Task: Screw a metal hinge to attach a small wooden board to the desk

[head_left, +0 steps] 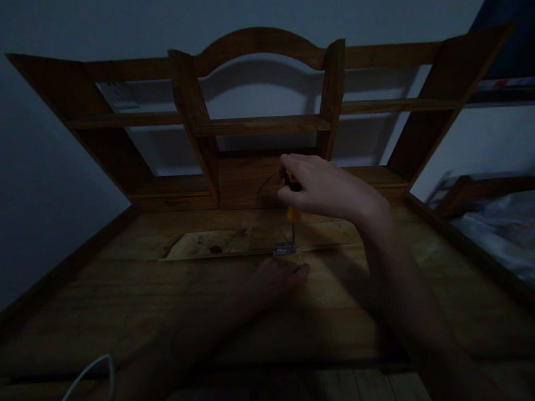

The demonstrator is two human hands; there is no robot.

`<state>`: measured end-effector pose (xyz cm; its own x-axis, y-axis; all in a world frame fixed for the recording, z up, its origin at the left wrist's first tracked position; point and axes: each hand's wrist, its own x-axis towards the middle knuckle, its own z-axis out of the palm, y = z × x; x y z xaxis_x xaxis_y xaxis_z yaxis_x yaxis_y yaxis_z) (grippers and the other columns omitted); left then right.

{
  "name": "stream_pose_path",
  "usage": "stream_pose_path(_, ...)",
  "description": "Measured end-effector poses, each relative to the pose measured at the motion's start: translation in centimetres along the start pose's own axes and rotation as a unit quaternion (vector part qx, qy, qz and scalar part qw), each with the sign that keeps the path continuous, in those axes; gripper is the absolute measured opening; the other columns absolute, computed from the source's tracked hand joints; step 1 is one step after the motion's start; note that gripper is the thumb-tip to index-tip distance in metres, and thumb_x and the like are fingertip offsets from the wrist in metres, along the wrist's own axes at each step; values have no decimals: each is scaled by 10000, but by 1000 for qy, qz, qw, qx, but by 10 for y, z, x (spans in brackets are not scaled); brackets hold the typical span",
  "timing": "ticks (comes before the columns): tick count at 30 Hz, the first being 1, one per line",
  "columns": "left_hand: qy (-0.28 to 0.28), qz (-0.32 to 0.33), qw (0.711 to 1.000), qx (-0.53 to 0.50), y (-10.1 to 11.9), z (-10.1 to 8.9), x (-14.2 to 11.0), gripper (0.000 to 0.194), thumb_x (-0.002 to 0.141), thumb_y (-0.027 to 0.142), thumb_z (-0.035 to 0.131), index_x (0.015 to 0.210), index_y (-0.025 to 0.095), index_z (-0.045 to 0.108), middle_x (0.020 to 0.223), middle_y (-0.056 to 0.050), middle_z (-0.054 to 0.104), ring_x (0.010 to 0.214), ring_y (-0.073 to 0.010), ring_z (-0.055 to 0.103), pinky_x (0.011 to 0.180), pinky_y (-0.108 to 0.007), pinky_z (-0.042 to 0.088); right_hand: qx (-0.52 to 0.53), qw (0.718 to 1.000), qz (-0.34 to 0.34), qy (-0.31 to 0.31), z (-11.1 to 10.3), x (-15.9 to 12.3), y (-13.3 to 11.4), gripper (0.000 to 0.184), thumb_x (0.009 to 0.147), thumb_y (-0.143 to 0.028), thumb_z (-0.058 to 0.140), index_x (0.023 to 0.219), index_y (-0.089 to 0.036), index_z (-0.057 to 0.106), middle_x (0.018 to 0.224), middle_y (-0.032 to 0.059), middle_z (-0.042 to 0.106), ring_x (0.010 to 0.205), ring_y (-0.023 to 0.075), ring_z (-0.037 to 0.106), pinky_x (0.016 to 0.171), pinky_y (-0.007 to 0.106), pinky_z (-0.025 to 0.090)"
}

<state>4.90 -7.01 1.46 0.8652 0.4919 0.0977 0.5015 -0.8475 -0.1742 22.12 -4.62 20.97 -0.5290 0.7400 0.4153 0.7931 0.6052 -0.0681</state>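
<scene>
In my right hand (pixel 310 185) is an upright screwdriver (pixel 293 213) with a yellow and black handle, my fingers closed around its top. Its thin shaft points down to a small silver metal piece (pixel 285 248), which looks like a hinge; the exact contact of the tip is too dark to make out. Just in front of the metal, my left hand (pixel 278 277) lies low on the wooden desktop (pixel 201 304). Its fingers are bent around a small pale wooden piece (pixel 295 258) under the metal, partly hidden by the fingers.
A pale, rough recessed strip (pixel 206 243) with a dark hole runs across the desktop behind my hands. Wooden shelves (pixel 261 125) rise at the back against the wall. A white cable (pixel 88 366) loops at lower left. To the right is a wooden frame (pixel 502 185) beside crumpled bedding.
</scene>
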Motion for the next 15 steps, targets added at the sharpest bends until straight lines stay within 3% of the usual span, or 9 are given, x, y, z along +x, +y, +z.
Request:
stream_pose_path(3,4,3,1000,1,-1,6,0,403,988,158,548,1385,204,502,1035,-58,738,867,-226,715,665,-321,506,-12,1000,2,-1,2,0,2,178,1009,-313,510,1073,-173,599,1015,97,718,935,236,658,792,330,429)
stream_pose_path(9,18,9,1000,7,-3,11,-1,392,984,149,542,1372,194,507,999,-62,737,839,-220,711,668,-324,506,-66,997,36,14,-2,-3,2,505,1037,-620,404,1085,-165,617,934,125,728,856,284,678,749,361,422)
stream_pose_path(15,22,16,1000,11,-2,9,-2,388,990,156,542,1374,185,497,980,-57,730,830,-213,707,657,-310,498,9,1000,17,-7,-7,-1,-3,203,983,-335,470,994,-185,607,1012,96,735,931,246,664,786,330,413)
